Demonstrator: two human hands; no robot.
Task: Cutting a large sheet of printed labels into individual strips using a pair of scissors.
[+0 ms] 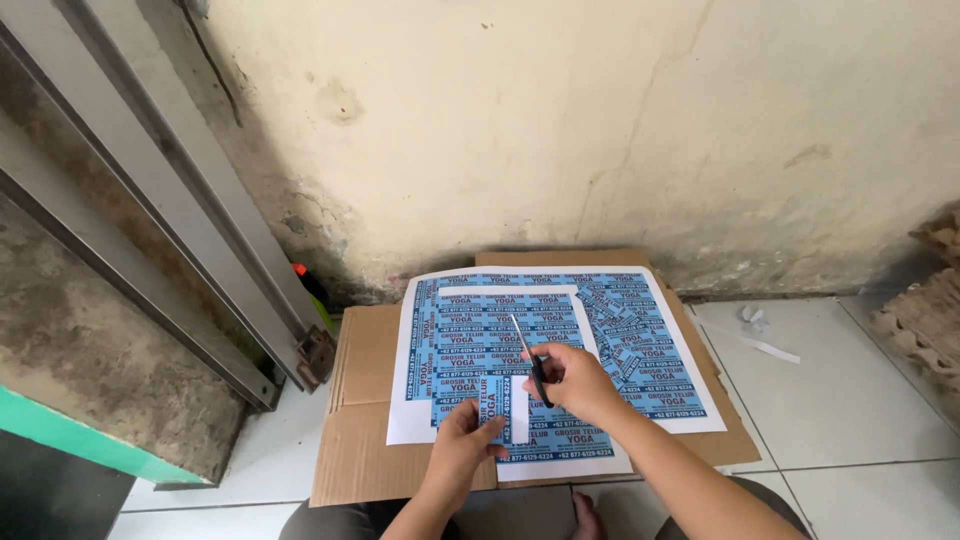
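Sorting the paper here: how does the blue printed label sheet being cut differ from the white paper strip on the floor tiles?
The blue printed label sheet is large, printed blue, lying on cardboard under both hands. The white paper strip is narrow, plain, untouched on tile. Both lie flat.

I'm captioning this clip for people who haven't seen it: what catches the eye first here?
The bright blue printed label sheets, spread on flattened cardboard on the white tiled floor by a stained wall. At their near edge, the right hand holds scissors over a sheet while the left hand pinches a cut strip.
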